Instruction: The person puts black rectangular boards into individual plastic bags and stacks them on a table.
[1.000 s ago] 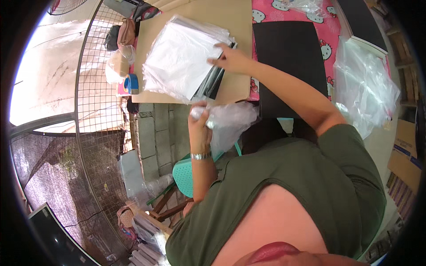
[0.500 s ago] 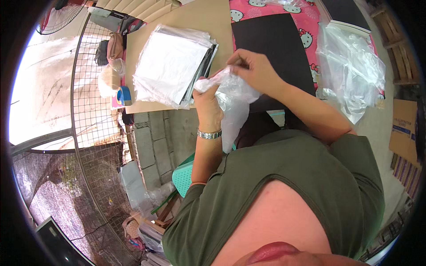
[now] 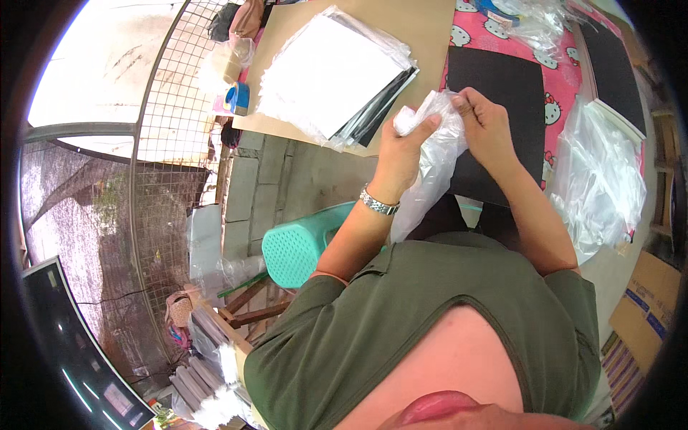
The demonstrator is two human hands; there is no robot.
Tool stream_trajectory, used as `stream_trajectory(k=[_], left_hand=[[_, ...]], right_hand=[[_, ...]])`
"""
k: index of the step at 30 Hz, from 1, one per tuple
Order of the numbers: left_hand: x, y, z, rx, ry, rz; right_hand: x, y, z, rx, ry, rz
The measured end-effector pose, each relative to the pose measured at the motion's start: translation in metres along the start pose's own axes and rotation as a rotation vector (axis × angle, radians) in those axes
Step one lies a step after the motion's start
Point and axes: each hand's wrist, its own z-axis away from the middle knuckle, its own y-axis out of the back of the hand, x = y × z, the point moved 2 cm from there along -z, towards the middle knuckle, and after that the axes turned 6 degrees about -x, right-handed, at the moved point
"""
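A crumpled see-through plastic bag [image 3: 436, 168] is gathered between my hands and hangs down toward my lap. My left hand [image 3: 400, 154], with a metal watch on the wrist, is closed round its bunched upper part. On the other side my right hand [image 3: 489, 129] pinches the bag's edge between thumb and fingers. Beneath and beyond the right hand lies a flat black board [image 3: 512, 93]. Left of the hands, a stack of white sheets and black-edged pieces in plastic [image 3: 330, 75] rests on a tan board [image 3: 423, 36].
More plastic bags [image 3: 598, 175] lie at the table's right side over a pink patterned cloth [image 3: 552, 111]. A blue tape roll [image 3: 238, 98] stands by the left edge. On the floor are a green stool [image 3: 294, 251] and a cardboard box [image 3: 645, 301]. Wire mesh [image 3: 168, 86] borders the left.
The view has shifted left, so the scene appears farther right. My right hand has come down from above the bag to its side, and the bag is bunched more upright between both hands.
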Motion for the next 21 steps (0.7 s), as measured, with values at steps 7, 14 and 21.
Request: stream_trajectory(k=[7, 14, 21], left_hand=[[-0.009, 0.002, -0.005, 0.015, -0.096, -0.251], [-0.006, -0.003, -0.016, 0.079, 0.157, -0.001], [-0.028, 0.034, -0.017, 0.060, 0.478, -0.343]], right_hand=[[0.014, 0.023, -0.014, 0.231, 0.217, -0.078], [0.018, 0.017, 0.012, -0.578, -0.133, -0.645], [0.086, 0.121, -0.060, -0.298, -0.070, -0.595]])
